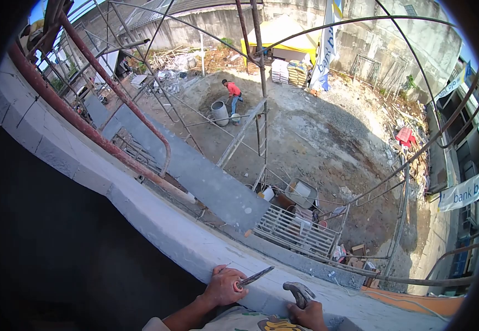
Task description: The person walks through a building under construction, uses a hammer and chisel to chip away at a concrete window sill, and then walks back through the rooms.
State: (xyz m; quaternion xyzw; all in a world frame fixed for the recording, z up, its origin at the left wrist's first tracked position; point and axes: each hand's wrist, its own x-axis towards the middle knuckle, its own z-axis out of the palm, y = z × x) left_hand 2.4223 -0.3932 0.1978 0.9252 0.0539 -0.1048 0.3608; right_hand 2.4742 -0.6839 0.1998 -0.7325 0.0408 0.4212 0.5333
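Note:
My left hand (224, 285) is closed around a chisel (256, 276). Its metal blade points up and to the right, and a bit of reddish handle shows at the fist. This hand rests on the top of a pale block wall (159, 223). To the right, my right hand (309, 316) grips a claw hammer (300, 293) close below the head, with most of the handle hidden. The hammer head is just above the wall top, apart from the chisel.
Scaffold pipes (260, 83) rise beyond the wall, with a grey plank (195, 174) and a metal grating (300, 231) below. A thin cable (388, 298) lies along the wall at right. Far down, a person in red (232, 89) bends beside a concrete cylinder (218, 112).

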